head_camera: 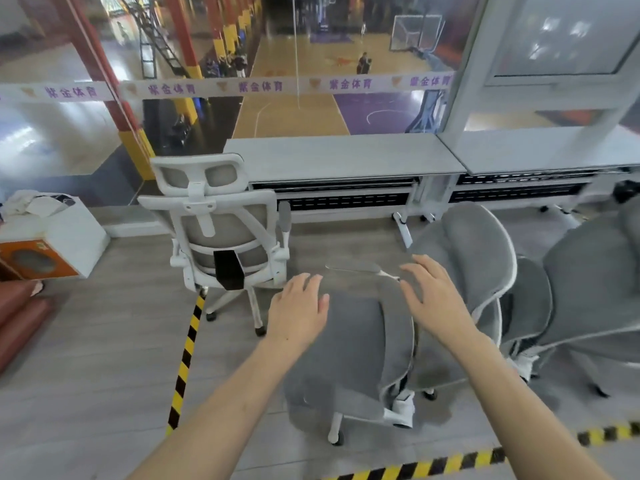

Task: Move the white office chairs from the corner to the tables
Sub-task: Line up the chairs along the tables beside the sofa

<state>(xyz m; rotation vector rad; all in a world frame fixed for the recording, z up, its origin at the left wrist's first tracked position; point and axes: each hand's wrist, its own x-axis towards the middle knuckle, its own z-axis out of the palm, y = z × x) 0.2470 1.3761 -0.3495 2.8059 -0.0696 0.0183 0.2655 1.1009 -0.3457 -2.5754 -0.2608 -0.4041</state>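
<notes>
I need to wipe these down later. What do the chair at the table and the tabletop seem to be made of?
Chair: glossy white frame, probably plastic; back looks like grey see-through mesh. Tabletop: matte pale grey board, likely laminate, though the blur leaves it open.

Both arms reach forward, bare. The left hand [298, 308] and right hand [437, 299] are spread, palms down, fingers loose.

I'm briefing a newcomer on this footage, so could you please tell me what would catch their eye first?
Two bare hands, left and right, reach open over a grey chair in the foreground. To the left, a white chair stands with its back to the camera, by a long table. Beyond the glass lies a basketball court far below.
</notes>
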